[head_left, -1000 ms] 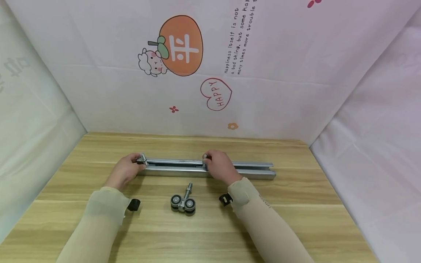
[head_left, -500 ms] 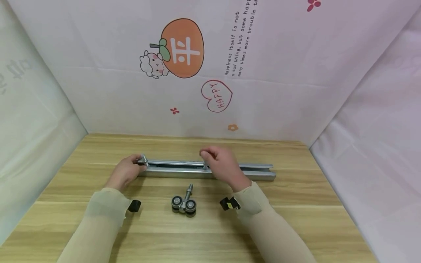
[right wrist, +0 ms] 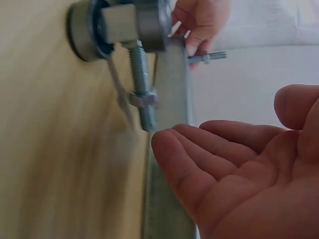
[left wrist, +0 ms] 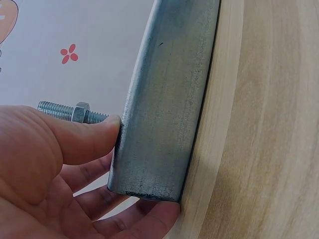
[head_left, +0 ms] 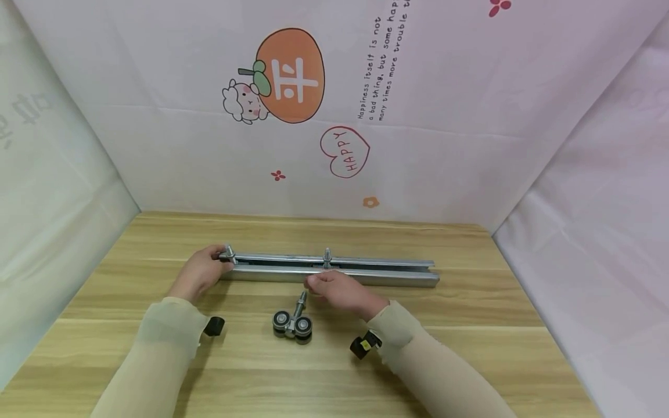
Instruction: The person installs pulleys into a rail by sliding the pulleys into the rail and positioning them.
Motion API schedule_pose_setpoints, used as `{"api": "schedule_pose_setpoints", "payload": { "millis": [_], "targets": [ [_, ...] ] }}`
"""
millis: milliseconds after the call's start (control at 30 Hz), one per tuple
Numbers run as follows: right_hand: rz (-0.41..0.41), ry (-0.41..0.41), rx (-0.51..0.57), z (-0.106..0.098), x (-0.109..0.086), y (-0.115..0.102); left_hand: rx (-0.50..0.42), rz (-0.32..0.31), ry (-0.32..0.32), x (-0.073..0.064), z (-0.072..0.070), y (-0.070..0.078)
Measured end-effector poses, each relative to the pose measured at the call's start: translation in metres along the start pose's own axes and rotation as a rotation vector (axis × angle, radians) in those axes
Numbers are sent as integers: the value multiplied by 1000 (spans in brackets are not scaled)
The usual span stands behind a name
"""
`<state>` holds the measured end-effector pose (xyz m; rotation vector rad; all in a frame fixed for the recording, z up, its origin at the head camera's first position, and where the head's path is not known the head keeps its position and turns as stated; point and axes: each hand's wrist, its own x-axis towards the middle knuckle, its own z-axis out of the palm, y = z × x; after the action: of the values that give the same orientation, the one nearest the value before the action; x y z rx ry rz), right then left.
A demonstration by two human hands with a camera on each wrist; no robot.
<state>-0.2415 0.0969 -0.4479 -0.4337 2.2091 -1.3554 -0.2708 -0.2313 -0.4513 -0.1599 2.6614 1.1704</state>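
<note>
Head view: metal rail (head_left: 334,270) lies across the wooden surface (head_left: 470,325), 2 bolts upright in it. Left hand (head_left: 198,271) grips its left end. Right hand (head_left: 340,290), fingers relaxed, holds nothing, beside the roller trolley (head_left: 292,322) just near of the rail.

Left wrist view: thumb and fingers clamp the rail end.

Right wrist view: palm open by the trolley's threaded stud (right wrist: 142,89).

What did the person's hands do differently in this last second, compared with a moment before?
The right hand let go of the bolt standing mid-rail, lifted, and came back toward the loose roller, fingers open near its threaded stem. The left hand kept gripping the end of the metal rail; rail and roller have not moved.
</note>
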Motion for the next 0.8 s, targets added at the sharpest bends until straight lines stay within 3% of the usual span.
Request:
{"api": "schedule_pose_setpoints", "payload": {
  "millis": [300, 800],
  "targets": [
    [51, -22, 155, 6, 7, 11, -3, 3, 9, 1, 1, -1],
    [120, 29, 706, 13, 10, 16, 3, -2, 3, 1, 1, -1]
  ]
}}
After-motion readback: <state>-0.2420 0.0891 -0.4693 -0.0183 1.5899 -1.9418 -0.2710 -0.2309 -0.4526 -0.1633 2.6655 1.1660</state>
